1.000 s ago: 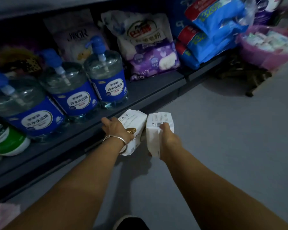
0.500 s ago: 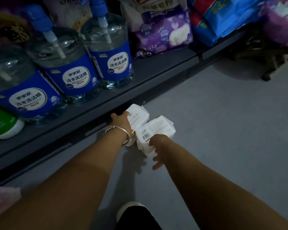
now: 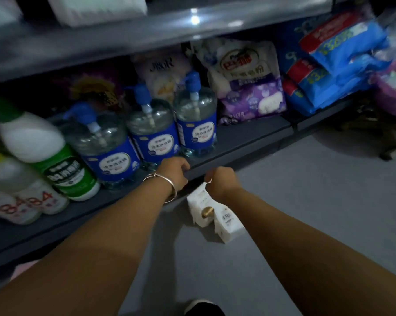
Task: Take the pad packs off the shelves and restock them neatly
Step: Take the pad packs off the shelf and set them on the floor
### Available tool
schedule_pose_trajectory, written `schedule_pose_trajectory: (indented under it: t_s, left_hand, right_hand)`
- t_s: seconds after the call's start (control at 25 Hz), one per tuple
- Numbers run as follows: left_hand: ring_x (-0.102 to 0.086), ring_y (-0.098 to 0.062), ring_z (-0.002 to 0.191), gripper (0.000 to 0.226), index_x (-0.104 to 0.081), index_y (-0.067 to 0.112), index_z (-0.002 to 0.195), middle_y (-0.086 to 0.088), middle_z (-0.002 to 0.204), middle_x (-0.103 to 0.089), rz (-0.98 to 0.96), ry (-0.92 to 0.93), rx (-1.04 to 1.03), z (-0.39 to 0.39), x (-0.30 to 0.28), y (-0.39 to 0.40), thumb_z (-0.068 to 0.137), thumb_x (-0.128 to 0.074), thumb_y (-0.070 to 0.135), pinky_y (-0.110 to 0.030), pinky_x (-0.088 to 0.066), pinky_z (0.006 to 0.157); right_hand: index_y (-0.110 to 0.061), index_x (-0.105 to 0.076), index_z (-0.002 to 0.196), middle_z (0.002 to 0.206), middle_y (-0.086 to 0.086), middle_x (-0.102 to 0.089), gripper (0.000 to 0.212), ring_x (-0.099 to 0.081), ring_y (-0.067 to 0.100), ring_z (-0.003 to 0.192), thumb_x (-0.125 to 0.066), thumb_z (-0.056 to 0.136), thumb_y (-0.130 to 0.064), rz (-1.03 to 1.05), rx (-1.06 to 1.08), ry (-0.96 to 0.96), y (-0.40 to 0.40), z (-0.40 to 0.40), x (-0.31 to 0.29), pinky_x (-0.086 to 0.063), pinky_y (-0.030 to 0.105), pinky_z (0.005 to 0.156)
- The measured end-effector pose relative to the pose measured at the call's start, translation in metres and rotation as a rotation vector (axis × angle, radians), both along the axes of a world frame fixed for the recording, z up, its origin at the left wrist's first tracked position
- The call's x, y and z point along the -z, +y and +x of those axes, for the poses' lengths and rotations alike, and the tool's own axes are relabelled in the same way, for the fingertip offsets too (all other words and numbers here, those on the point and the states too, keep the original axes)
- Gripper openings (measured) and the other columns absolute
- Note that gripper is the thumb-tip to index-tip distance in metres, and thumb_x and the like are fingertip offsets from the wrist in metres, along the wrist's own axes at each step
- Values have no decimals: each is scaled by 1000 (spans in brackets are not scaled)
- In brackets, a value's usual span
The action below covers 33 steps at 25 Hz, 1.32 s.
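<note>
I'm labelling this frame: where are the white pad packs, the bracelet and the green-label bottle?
pad packs [image 3: 216, 213]: head view, front face of the pair.
bracelet [image 3: 169, 182]: head view, band across the wrist.
green-label bottle [image 3: 64, 172]: head view, on its label.

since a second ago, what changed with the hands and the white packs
Both white pad packs went down to the floor by the shelf base. The left hand let go of its pack and now hangs curled above the shelf edge; the right hand still pinches a pack's top corner. The pump bottles stayed put.
</note>
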<state>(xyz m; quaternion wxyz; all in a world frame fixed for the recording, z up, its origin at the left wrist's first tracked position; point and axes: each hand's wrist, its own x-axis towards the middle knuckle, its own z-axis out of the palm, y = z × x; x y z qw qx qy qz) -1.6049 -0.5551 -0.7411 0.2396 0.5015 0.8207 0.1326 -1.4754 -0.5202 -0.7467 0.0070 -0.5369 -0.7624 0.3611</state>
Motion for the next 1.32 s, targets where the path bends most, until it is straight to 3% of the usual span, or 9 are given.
schedule_pose_trajectory:
  t_s: [0.12,0.28,0.52,0.64,0.92,1.04,1.2,1.32]
  left_hand:
    - [-58,-24,110,38,-61,6,116,-11,119,-62,86,33,-14,-27,-48,-26,79,-69,3,-28,-44,96]
    - [-62,-24,103,35,-64,5,112,-12,111,-66,207,104,-69,-71,-120,-65,77,-67,-1,-23,-45,89]
    - [-61,-25,105,34,-65,7,111,-10,112,-66,337,271,-125,-125,-214,-129,77,-69,4,-28,-45,89]
    - [-60,-25,107,36,-64,6,113,-10,114,-64,401,312,-164,-153,-245,-161,78,-70,3,-27,-45,92]
    - [-59,-26,102,36,-62,8,114,-11,109,-61,509,331,-272,-201,-277,-182,79,-66,0,-25,-45,87]
    - [-59,-25,96,32,-63,8,109,-7,98,-57,534,340,-277,-217,-288,-175,79,-64,-3,-26,-47,85]
    - [-52,-13,81,25,-64,8,100,-1,91,-55,547,321,-263,-234,-297,-171,78,-64,-4,-19,-44,78]
    - [-52,-12,77,21,-64,10,94,2,85,-54,563,281,-265,-240,-298,-170,78,-65,-4,-16,-46,72]
  right_hand:
    - [-6,-62,114,115,15,-61,28,-58,31,107,-50,89,-2,234,-231,-15,-9,-32,-53,-50,36,88]
    - [-7,-60,123,117,17,-62,41,-59,33,106,-48,85,6,388,-396,35,-31,-77,-131,-52,41,87]
    - [-6,-66,109,107,18,-66,28,-59,35,101,-53,85,0,614,-492,169,-80,-144,-220,-51,38,80]
    - [-6,-64,112,109,18,-64,29,-58,34,102,-52,87,-2,678,-510,227,-102,-176,-250,-51,40,85]
    - [-4,-48,129,126,17,-55,48,-51,32,116,-64,85,-15,645,-444,377,-113,-235,-272,-47,41,94]
    - [-6,-32,139,140,15,-37,75,-35,32,130,-73,79,-26,590,-410,388,-101,-255,-279,-38,39,103]
    - [-14,-8,149,154,8,-15,110,-14,30,142,-80,70,-36,512,-420,365,-82,-285,-289,-22,39,114]
    - [-14,-13,148,151,7,-24,108,-22,27,139,-83,68,-30,459,-430,382,-76,-300,-291,-28,36,111]
